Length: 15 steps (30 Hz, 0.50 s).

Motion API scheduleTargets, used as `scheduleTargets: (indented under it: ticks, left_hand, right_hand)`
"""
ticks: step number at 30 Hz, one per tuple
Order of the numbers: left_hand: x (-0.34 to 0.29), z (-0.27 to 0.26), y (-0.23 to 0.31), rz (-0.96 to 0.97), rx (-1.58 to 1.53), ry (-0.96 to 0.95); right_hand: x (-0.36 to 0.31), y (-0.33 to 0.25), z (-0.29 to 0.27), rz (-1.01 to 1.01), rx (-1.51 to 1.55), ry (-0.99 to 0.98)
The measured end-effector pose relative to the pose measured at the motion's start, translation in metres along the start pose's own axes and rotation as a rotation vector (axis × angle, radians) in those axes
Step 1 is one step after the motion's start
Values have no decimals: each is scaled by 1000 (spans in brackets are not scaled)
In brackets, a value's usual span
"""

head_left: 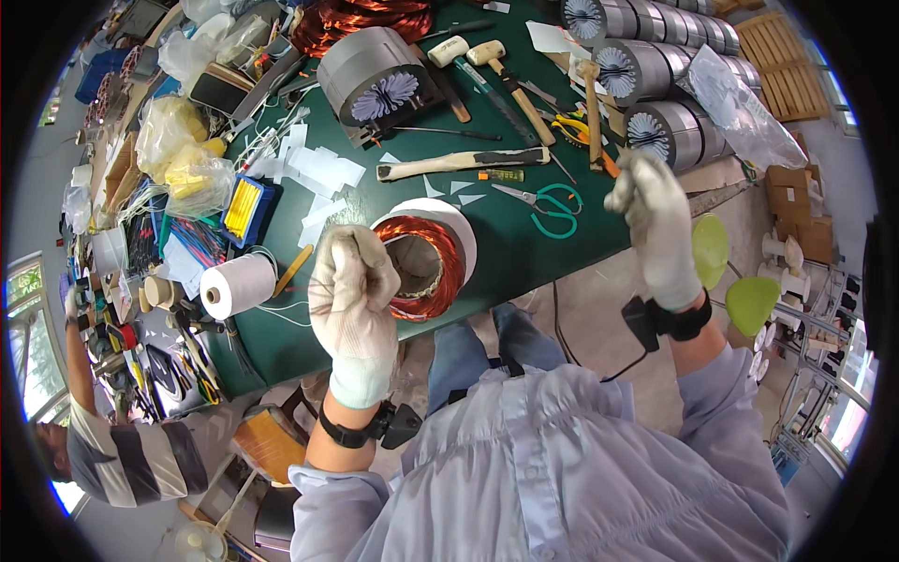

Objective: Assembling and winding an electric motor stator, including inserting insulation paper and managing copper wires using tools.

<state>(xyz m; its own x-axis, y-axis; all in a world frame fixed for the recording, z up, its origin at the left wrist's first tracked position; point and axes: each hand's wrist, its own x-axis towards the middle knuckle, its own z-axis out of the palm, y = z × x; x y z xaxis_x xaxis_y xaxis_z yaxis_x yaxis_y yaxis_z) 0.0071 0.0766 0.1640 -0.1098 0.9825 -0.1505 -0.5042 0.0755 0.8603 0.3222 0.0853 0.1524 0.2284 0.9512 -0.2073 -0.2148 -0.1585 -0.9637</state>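
My left hand (353,290), in a white glove, is closed with its fingers curled in, at the left side of a stator (442,298) ringed with copper wire windings and a white outer band. What its fingers hold, if anything, is hidden. My right hand (658,225), gloved too, is raised past the right edge of the green table (515,272). Its fingers are pinched together, and I cannot make out anything between them. Green-handled scissors (552,206) lie between the two hands. Left of the stator rests a spool of white thread (239,284).
A larger stator (367,80) stands at the back, near white-headed mallets (486,53). Several metal cores (646,66) are stacked at the far right. White paper pieces (323,170) and a blue tray (251,211) lie to the left. Another person (122,454) is at the left.
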Motion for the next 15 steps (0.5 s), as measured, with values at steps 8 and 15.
scheduleTargets:
  ticks: [8,15]
  left_hand:
    - [-11,26,27,63,51,-11]
    - [-15,28,174,909,-265,-613]
  right_hand:
    - [-30,36,7,307,-176,-140]
    - [-75,120,-63,306,-911,-886]
